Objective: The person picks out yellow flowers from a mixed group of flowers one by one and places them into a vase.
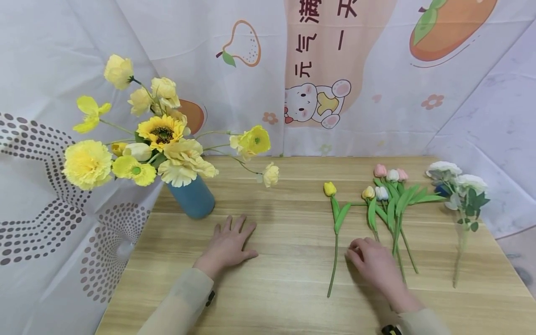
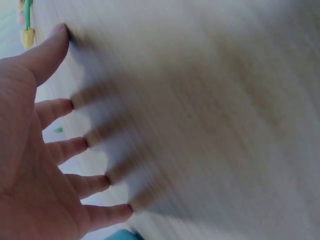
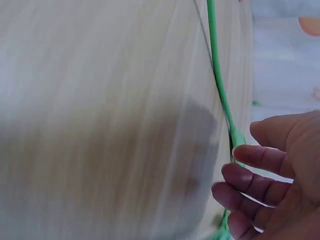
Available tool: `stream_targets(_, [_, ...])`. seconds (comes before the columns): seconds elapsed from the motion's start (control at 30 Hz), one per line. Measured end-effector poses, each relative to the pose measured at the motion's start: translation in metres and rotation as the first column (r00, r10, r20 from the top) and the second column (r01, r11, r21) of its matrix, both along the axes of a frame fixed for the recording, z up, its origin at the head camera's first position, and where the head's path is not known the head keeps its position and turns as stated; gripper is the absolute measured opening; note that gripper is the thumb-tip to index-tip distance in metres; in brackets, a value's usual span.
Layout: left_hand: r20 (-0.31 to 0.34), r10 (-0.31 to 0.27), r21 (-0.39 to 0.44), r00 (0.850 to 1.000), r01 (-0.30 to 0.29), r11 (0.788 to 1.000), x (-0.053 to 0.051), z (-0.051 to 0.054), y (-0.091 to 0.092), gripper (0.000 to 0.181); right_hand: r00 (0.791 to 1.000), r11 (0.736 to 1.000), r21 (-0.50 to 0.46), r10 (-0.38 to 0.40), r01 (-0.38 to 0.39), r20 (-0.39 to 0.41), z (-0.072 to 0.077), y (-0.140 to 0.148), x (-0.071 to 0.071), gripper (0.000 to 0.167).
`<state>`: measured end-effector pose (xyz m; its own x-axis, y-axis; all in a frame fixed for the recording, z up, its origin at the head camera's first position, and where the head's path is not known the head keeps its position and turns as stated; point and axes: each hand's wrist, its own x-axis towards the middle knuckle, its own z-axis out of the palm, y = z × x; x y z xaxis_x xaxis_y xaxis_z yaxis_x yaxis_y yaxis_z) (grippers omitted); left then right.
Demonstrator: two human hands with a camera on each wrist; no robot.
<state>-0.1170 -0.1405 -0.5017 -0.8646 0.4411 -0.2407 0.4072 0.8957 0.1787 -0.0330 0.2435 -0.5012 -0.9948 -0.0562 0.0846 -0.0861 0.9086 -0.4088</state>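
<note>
My left hand (image 1: 228,244) rests on the wooden table (image 1: 284,279) with its fingers spread, just in front of a blue vase (image 1: 192,200). In the left wrist view its fingertips (image 2: 120,215) meet the tabletop and nothing is held. My right hand (image 1: 374,267) hovers over or lies on the table with loosely bent fingers, holding nothing. To its left lies a single yellow tulip (image 1: 330,189) on a green stem (image 3: 215,55). Beyond and beside the right hand is a bunch of pink, white and pale yellow tulips (image 1: 392,176); the hand hides part of their stems.
Several yellow flowers, among them a sunflower (image 1: 162,132), fill the vase and reach out over the table. White flowers (image 1: 471,184) with a pale stem lie at the right edge. A printed cloth (image 1: 251,93) hangs behind the table.
</note>
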Motion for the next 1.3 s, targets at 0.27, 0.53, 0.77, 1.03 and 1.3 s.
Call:
stream_targets(0.27, [-0.039, -0.101, 0.045, 0.994, 0.102, 0.994, 0.002, -0.001, 0.025, 0.077, 0.995, 0.987, 0.124, -0.104, 0.104, -0.009, 0.002, 0.036, 0.009, 0.043])
stream_targets(0.53, [-0.011, -0.212, 0.062, 0.977, 0.213, 0.975, 0.011, 0.011, 0.065, 0.075, 0.987, 0.976, 0.196, -0.116, 0.093, 0.112, -0.003, 0.053, 0.017, 0.064])
stream_targets(0.77, [0.011, -0.339, 0.047, 0.941, 0.338, 0.94, 0.026, 0.011, 0.104, 0.075, 0.975, 0.98, 0.192, -0.09, 0.051, 0.201, -0.01, 0.057, 0.02, 0.073])
stream_targets(1.03, [0.006, -0.478, -0.027, 0.878, 0.478, 0.878, 0.042, 0.007, 0.135, 0.073, 0.979, 0.985, 0.172, -0.063, 0.029, 0.192, -0.014, 0.06, 0.02, 0.073])
stream_targets(1.3, [0.003, -0.513, -0.101, 0.858, 0.511, 0.854, 0.047, 0.004, 0.141, 0.072, 0.985, 0.985, 0.174, -0.03, 0.0, 0.171, -0.018, 0.063, 0.02, 0.073])
